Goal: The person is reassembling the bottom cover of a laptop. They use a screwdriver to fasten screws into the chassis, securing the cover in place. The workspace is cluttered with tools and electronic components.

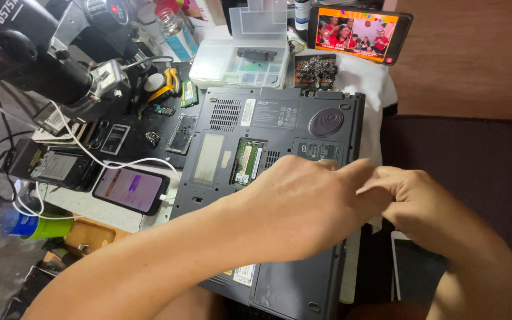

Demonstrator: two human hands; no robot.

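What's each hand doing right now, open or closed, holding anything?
Left hand: over the upturned laptop; grip cannot be told.
Right hand: fingers curled; holding anything cannot be told.

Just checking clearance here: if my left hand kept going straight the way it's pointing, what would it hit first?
The left hand points rightward over the upturned laptop; it would first meet the right hand, whose fingers already seem to touch it, though depth is unclear.

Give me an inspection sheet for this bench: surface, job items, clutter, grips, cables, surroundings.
Surface: black mat on a crowded table.
Job's things: dark laptop upside down, memory bay uncovered.
Clutter: clear parts box, loose boards, yellow-handled tool, lit phone.
Grips: left hand and right hand meet over the laptop's right edge; what they pinch is hidden.
Cables: white cable runs to the phone.
Surroundings: microscope at left, propped phone playing video.
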